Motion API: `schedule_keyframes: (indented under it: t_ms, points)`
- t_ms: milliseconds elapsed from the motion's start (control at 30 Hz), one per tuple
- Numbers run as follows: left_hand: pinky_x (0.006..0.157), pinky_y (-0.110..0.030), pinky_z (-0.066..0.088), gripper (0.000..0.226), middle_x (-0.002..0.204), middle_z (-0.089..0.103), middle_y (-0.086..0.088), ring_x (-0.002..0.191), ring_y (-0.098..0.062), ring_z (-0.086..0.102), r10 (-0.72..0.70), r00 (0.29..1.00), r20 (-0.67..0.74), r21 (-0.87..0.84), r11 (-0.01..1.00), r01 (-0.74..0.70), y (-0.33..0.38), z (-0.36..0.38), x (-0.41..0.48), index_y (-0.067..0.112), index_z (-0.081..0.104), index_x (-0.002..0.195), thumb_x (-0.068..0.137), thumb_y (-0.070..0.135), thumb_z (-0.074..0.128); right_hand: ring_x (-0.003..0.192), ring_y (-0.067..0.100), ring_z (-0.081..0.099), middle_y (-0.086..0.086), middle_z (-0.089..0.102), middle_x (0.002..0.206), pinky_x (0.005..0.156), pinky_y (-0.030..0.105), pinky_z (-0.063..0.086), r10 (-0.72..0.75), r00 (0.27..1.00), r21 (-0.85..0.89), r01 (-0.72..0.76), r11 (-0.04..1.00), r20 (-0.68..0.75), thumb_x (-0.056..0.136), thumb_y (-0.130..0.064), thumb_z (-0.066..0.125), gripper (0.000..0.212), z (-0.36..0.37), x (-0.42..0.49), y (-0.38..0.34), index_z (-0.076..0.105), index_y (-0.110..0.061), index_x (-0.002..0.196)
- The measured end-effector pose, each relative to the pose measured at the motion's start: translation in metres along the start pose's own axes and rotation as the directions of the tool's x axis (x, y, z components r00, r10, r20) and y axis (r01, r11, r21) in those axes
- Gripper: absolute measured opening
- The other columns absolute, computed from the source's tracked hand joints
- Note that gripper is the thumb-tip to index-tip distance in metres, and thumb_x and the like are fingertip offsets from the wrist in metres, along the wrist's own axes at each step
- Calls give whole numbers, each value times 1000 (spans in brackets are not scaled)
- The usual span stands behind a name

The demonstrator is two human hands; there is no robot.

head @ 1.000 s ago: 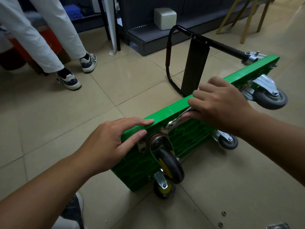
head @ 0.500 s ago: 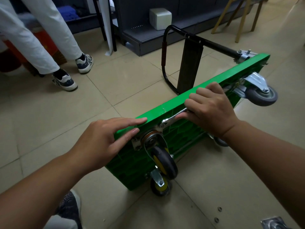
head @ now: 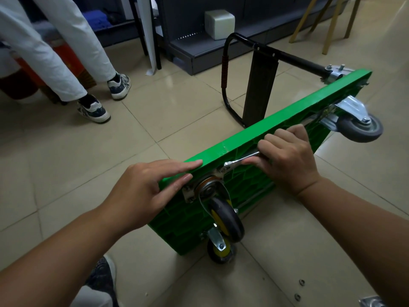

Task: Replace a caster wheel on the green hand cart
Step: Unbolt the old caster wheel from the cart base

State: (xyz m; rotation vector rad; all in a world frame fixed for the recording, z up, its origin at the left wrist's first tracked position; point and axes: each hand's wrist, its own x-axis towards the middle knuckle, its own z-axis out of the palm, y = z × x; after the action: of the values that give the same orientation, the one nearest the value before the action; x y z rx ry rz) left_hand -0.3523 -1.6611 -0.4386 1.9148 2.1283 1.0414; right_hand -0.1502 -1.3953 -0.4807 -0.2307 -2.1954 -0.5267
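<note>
The green hand cart stands on its long edge on the tiled floor, underside facing me. A black and yellow caster wheel is mounted near the cart's top corner on a metal plate. My left hand rests flat with straight fingers on the cart's upper edge beside that plate. My right hand grips a silver wrench whose head sits at a bolt of the caster plate. A second yellow caster touches the floor below. A larger grey caster sticks out at the far end.
The cart's black folding handle lies on the floor behind. Loose nuts and a metal caster plate lie on the floor at lower right. A person in white trousers stands at upper left. Dark shelving and chair legs line the back.
The wrench handle and my right hand have swung slightly towards the cart's far end. My left hand stays on the cart's edge. The view has shifted a little.
</note>
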Motion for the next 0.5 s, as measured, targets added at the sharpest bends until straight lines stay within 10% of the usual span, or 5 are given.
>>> schedule_keyframes:
  t_ms: [500]
  points:
    - [93,-28,59,38,129,71,16,115,4,68,-30,1000,7,21,999,30,0,0,2,41,67,135,100,49,56,79,25,64,4,69,85,84,39,42,-94,950,205,33,978,297,102,-60,38,58,-25,19,16,69,-14,86]
